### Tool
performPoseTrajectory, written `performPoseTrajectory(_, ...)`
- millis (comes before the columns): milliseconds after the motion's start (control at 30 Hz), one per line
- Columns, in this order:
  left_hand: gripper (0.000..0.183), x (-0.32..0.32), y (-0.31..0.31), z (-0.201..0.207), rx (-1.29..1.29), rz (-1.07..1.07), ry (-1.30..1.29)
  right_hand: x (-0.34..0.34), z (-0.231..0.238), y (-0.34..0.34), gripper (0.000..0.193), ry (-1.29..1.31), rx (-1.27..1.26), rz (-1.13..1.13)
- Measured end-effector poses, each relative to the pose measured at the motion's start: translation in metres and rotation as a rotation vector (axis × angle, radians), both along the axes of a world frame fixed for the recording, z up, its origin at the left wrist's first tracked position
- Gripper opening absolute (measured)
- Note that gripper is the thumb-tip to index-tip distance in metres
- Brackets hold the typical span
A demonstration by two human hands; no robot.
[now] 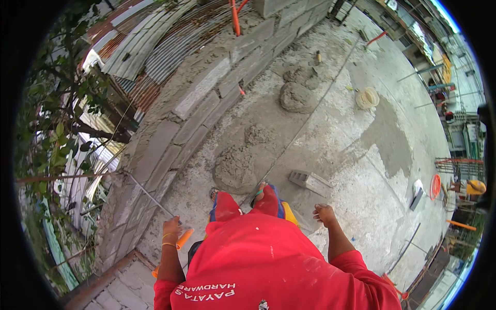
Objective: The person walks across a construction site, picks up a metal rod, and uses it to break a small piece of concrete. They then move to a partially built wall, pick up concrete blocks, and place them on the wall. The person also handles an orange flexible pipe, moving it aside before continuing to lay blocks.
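My left hand (171, 228) is closed at the near end of a thin metal rod (150, 195), which runs back to the top of the block wall (199, 106). Behind that wrist passes an orange pipe (184, 239), its end showing beside the hand. My right hand (324, 214) hangs away from my body with its fingers curled in, and nothing shows in it. Closest to this hand, a grey hollow block (309, 182) lies on the concrete floor. A mound of wet mortar (234, 168) sits just in front of my feet.
Farther along the wall lies another mortar heap (298, 97), with a pale bucket (367, 97) to its right. Orange pipes (235, 18) stick up from the wall. Corrugated metal sheets (170, 49) and branches lie beyond it. An orange ring-shaped item (435, 186) is at the far right.
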State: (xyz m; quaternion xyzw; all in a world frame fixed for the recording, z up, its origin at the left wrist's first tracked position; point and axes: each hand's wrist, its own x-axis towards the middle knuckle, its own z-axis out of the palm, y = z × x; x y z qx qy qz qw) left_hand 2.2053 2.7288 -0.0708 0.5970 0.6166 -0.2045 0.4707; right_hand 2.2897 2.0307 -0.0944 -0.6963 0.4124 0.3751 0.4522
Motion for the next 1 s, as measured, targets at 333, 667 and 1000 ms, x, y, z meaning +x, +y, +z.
performPoseTrajectory(333, 0.023, -0.001, 0.038, -0.012, -0.193, -0.183, -0.056, -0.109, 0.018, 0.089, 0.036, 0.053, -0.081, -0.299)
performPoseTrajectory(667, 0.042, 0.008, 0.036, 0.004, -0.075, -0.203, 0.076, -0.079, -0.016, 0.060, 0.035, 0.056, -0.053, -0.371)
performPoseTrajectory(1000, 0.028, 0.076, -0.014, 0.037, 0.878, -1.339, 0.017, 0.069, -0.231, -0.187, 0.060, -0.206, -0.416, -0.326)
